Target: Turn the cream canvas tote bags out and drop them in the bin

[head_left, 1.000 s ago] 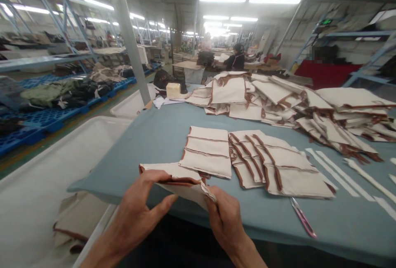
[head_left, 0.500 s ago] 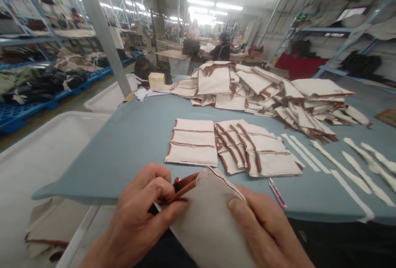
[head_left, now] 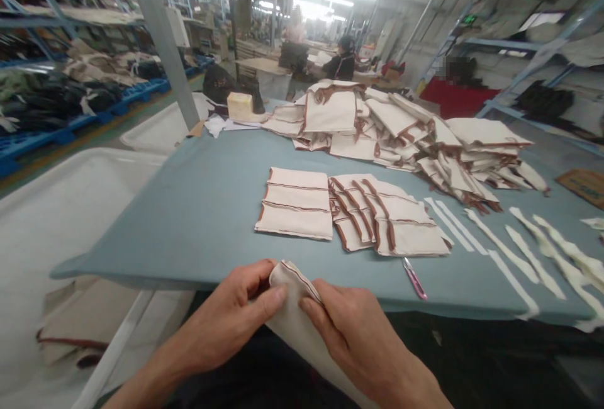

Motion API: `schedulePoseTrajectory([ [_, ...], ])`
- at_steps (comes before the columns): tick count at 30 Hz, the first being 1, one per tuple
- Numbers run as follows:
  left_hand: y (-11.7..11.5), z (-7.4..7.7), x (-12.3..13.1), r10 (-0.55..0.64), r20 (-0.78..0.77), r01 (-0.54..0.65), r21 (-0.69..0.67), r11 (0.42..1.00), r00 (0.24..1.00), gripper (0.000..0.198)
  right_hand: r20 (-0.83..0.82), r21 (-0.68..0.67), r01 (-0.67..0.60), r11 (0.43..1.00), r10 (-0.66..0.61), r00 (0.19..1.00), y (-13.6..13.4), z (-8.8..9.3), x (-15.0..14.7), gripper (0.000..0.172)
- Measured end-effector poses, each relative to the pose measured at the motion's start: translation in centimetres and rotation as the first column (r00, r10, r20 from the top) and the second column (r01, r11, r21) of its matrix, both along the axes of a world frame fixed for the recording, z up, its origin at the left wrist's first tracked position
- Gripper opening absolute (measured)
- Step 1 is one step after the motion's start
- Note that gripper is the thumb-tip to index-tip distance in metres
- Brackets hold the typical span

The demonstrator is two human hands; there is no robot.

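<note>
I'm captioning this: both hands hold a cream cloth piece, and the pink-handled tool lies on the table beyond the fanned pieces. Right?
No: the head view shows the pink-handled tool on the near side of the fanned pieces, not beyond them. The rest stands.

Table (head_left: 202,207) is free at left; fabric heap (head_left: 391,121) blocks far right.

the held piece (head_left: 295,324) looks matt cloth, the near bin (head_left: 80,207) smooth plastic.

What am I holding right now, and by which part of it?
A cream fabric piece, pinched near its top: left hand at the upper left, right hand along the brown-lined edge.
</note>
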State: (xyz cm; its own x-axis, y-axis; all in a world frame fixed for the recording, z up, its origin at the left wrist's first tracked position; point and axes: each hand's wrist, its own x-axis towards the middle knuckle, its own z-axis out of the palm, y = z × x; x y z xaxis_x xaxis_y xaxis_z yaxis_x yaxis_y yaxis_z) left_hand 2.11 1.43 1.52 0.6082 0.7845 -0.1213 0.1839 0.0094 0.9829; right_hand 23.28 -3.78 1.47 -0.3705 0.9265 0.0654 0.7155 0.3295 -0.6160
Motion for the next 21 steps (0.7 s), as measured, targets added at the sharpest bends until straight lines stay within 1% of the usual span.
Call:
schedulePoseTrajectory([
  [3,-0.6,-0.7,-1.0,0.044,0.011,-0.043,-0.023,0.999,0.999,0.025,-0.173,-0.131,0.091,0.987,-0.113,0.978,-0.7,-1.0,-1.1,0.017],
  [4,-0.9,-0.8,-1.4,0.047,0.004,-0.047,-0.018,0.999,0.999,0.024,-0.240,-0.188,0.110,0.976,-0.154,0.958,-0.7,-1.0,-1.3,0.016],
  [6,-1.4,-0.6,-2.0,0.055,-0.042,-0.054,0.020,0.998,0.998,0.020,-0.362,-0.278,0.110,0.954,-0.210,0.908,-0.4,-0.8,-1.8,0.024],
  [8,-1.9,-0.3,-2.3,0.070,-0.099,-0.064,0.060,0.996,0.993,0.017,-0.458,-0.345,0.050,0.937,-0.214,0.863,0.4,-0.4,-2.3,0.029],
  [11,-2.7,-0.1,-2.5,0.094,-0.167,-0.079,0.096,0.992,0.981,0.017,-0.550,-0.457,-0.107,0.883,-0.187,0.814,1.7,-0.2,-3.0,0.035],
  [13,-3.0,-0.2,-2.6,0.128,-0.226,-0.090,0.171,0.981,0.966,0.018,-0.589,-0.515,-0.185,0.837,-0.188,0.786,2.3,-0.6,-3.3,0.040],
  [15,-3.2,-0.4,-2.6,0.166,-0.273,-0.095,0.256,0.962,0.948,0.019,-0.624,-0.549,-0.227,0.804,-0.214,0.751,2.5,-1.3,-3.5,0.046],
  [16,-3.2,-0.5,-2.6,0.175,-0.285,-0.094,0.276,0.957,0.943,0.019,-0.643,-0.563,-0.246,0.789,-0.231,0.730,2.6,-1.7,-3.5,0.049],
  [19,-2.7,-0.4,-2.5,0.153,-0.286,-0.078,0.258,0.963,0.946,0.022,-0.692,-0.597,-0.307,0.742,-0.281,0.665,2.8,-2.7,-3.3,0.057],
  [21,-2.3,-0.2,-2.4,0.142,-0.277,-0.077,0.233,0.969,0.950,0.026,-0.713,-0.608,-0.348,0.714,-0.299,0.633,2.9,-3.1,-3.1,0.061],
])
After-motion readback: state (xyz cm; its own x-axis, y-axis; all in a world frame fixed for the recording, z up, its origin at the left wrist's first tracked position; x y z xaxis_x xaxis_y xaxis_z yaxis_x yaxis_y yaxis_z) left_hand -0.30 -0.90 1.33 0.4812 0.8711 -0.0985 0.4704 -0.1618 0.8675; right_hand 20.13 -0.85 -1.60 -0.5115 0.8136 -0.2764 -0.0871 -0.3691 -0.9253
